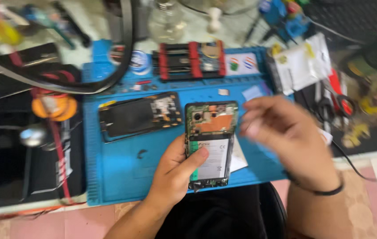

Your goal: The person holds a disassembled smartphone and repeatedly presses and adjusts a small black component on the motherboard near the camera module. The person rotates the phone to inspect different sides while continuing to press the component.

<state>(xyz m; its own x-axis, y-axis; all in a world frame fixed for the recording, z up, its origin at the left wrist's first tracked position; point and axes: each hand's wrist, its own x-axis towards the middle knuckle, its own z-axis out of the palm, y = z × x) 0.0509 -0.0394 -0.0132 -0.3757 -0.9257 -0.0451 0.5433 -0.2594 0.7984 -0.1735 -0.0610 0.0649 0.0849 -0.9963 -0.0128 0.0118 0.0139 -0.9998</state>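
Note:
My left hand [175, 170] grips an opened phone [210, 132] with its back cover off, so the green circuit board, orange shield and white battery show. The thumb lies across the battery. My right hand [281, 132] hovers just right of the phone, blurred, fingers loosely curled; whether it pinches anything small I cannot tell. A black band circles the right wrist. Both hands are above the blue work mat [122, 172].
A second dismantled phone frame [139, 116] lies on the mat to the left. A black and red clamp fixture [190, 59] sits at the mat's back edge. Scissors [336, 104], white packets [301, 64] and cables clutter the right; an orange tape roll [54, 107] and black devices crowd the left.

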